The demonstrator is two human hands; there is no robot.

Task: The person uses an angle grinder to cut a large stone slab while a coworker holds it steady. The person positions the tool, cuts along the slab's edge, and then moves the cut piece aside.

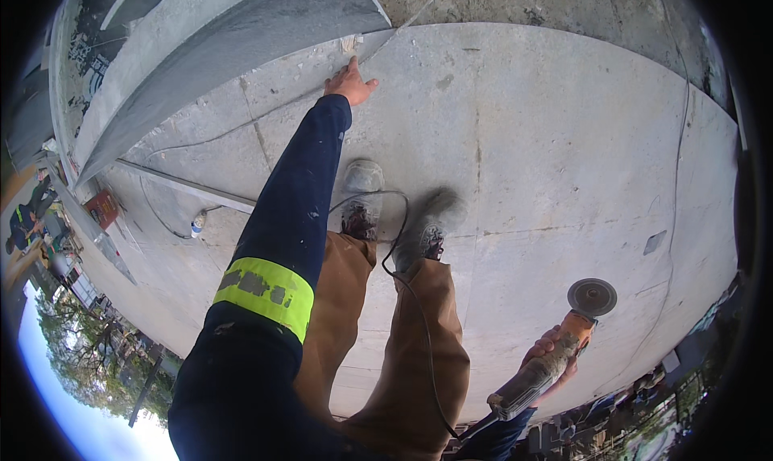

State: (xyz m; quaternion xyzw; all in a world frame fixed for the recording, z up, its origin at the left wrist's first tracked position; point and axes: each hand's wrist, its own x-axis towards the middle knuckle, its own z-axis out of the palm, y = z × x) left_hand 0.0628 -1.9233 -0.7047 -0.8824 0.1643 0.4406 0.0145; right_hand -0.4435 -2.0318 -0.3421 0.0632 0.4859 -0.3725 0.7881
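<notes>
My left arm, in a dark blue sleeve with a yellow-green band, stretches far forward. At its end my left hand [351,83] holds nothing; the index finger points ahead and the thumb stands apart. Just beyond the fingertip is a chipped patch [349,45] at the foot of a grey slab. Low on the right, my right hand [544,345] is wrapped round the dusty body of an angle grinder [528,384]. Its round dark disc [592,297] faces up, away from the floor. A black cord [419,308] runs from the grinder's rear, across my legs, to my boots [360,195].
Pale concrete floor [547,163] spreads around me. A raised grey slab [266,38] curves across the upper left. A metal bar [193,186], a blue-and-white connector [198,223] and a red box [101,209] lie left. Another person [26,221] is at far left. A thin cable [675,195] runs along the right.
</notes>
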